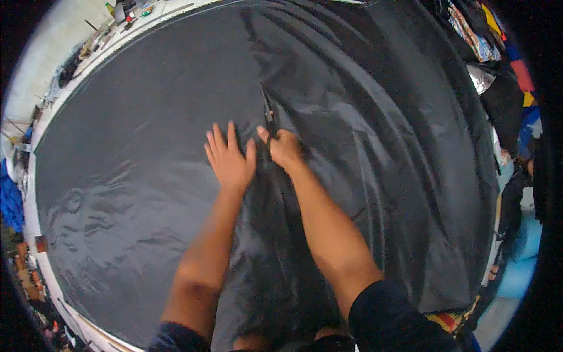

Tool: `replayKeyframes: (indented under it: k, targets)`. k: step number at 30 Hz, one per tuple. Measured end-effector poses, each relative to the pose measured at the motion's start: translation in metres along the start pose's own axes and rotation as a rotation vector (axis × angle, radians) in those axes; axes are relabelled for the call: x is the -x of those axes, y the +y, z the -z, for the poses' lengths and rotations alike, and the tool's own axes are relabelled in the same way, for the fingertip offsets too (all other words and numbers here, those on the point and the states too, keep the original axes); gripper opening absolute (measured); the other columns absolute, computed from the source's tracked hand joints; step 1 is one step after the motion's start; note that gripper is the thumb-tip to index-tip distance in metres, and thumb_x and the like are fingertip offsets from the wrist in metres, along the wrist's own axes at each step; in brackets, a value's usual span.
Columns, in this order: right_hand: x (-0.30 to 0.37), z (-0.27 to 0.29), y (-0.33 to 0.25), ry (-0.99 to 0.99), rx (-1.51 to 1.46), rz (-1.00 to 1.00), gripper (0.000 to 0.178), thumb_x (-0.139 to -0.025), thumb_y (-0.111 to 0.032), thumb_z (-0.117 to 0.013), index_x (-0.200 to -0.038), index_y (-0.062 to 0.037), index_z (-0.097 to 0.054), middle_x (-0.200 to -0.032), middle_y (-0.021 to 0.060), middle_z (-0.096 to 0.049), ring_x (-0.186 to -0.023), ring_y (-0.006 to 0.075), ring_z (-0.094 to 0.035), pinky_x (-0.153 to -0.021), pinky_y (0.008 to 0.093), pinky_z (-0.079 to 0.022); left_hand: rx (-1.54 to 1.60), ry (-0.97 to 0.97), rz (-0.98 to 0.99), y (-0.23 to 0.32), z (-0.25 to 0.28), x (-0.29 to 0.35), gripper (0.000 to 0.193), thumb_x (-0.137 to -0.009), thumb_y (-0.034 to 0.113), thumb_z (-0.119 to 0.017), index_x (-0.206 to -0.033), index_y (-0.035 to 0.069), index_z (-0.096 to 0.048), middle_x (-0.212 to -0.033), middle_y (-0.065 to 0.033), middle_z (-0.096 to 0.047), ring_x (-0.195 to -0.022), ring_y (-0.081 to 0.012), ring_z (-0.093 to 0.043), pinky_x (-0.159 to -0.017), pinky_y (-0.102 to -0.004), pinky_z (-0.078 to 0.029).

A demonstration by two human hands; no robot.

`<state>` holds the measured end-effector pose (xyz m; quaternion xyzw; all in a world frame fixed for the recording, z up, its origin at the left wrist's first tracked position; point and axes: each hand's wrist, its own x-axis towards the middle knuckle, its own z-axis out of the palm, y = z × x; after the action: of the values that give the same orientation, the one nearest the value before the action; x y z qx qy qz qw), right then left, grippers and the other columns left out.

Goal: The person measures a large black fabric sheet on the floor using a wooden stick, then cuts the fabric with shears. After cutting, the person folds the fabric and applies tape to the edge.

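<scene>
A large sheet of dark grey fabric covers nearly the whole table. My left hand lies flat on it with the fingers spread, just left of the middle. In my right hand is a pair of scissors, its handles gripped by thumb and fingers and its blades pointing away from me. The blades lie at the fabric, along a line that runs toward me. To the left of that line the fabric is fairly smooth; on the right it gathers in long folds. Part of the handles is hidden by my fingers.
The table's white edge shows along the left, with small tools and odds and ends at the far left. Blue cloth hangs beyond the left edge. Colourful fabrics are heaped at the far right.
</scene>
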<state>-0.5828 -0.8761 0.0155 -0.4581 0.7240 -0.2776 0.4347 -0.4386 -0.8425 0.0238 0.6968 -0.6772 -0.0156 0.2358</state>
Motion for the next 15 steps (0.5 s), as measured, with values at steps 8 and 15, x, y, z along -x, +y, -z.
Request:
replayKeyframes:
  k: [8, 15]
  targets:
    - [0.005, 0.003, 0.016, 0.021, 0.048, -0.037, 0.064, -0.085, -0.063, -0.064, -0.092, 0.0006, -0.065, -0.096, 0.026, -0.068, -0.093, 0.0474, -0.064, -0.079, 0.0494, -0.049, -0.196, -0.166, 0.056, 0.007, -0.058, -0.037, 0.073, -0.093, 0.054, -0.047, -0.153, 0.013, -0.036, -0.16, -0.0225, -0.023, -0.149, -0.0408, -0.018, -0.121, -0.0548, -0.01]
    - [-0.012, 0.004, -0.02, -0.021, -0.021, -0.126, 0.063, -0.085, -0.062, -0.066, -0.092, 0.001, -0.065, -0.092, 0.0269, -0.068, -0.089, 0.0465, -0.064, -0.078, 0.0485, -0.049, -0.143, -0.213, 0.095, 0.001, -0.055, -0.033, 0.076, -0.09, 0.054, -0.053, -0.152, 0.012, -0.037, -0.16, -0.0238, -0.023, -0.148, -0.0437, -0.019, -0.119, -0.0582, -0.012]
